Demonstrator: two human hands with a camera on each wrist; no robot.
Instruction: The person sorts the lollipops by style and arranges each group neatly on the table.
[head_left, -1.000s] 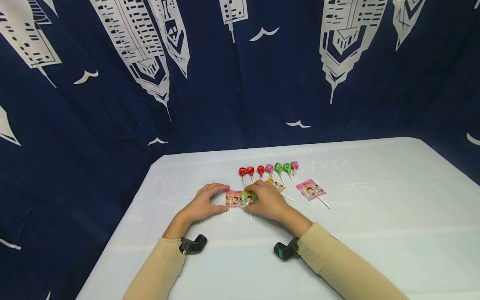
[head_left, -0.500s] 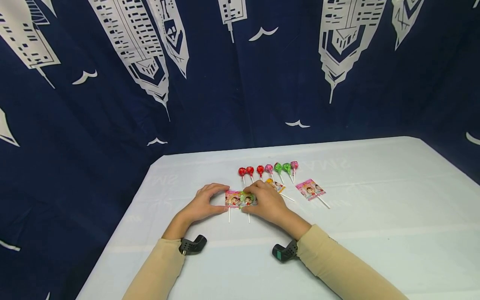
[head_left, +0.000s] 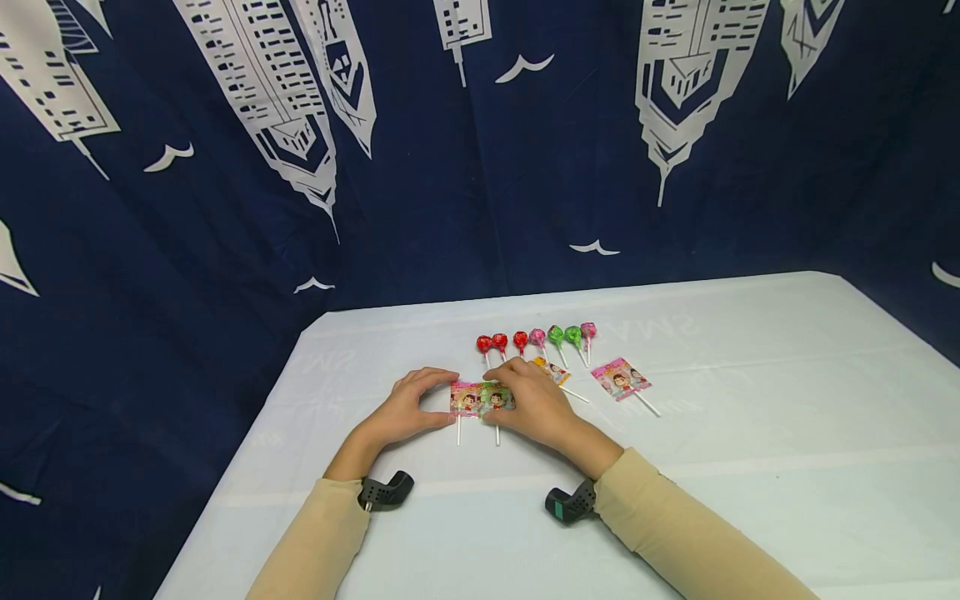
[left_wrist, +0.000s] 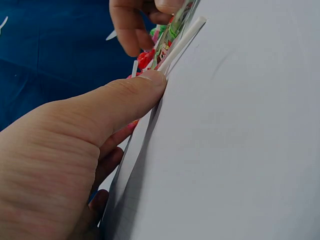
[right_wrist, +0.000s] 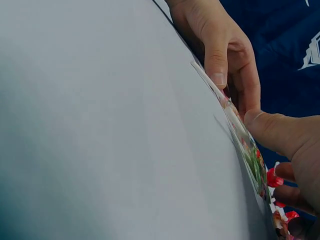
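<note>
Two flat-wrapped lollipops lie side by side on the white table (head_left: 675,517) in the head view, sticks toward the person. My left hand (head_left: 405,406) holds the pink-wrapped lollipop (head_left: 466,402) at its left side, thumb by the lower corner and fingers by the upper one. Around the green-wrapped lollipop (head_left: 495,398) curl the thumb and fingers of my right hand (head_left: 538,404), at its bottom and top edges. The two wrappers meet along their inner sides. In the right wrist view the green wrapper (right_wrist: 254,165) is seen almost edge-on.
Behind the hands stretches a row of round lollipops: several red ones (head_left: 500,342), pink ones (head_left: 537,337) and green ones (head_left: 573,335). A yellow-wrapped lollipop (head_left: 553,371) is partly behind the right hand. Farther right lies another pink-wrapped lollipop (head_left: 622,380). A dark blue curtain (head_left: 450,208) hangs behind.
The green-wrapped lollipop has shifted slightly left against the pink one, its stick now more upright in the head view. The left hand stays put.
</note>
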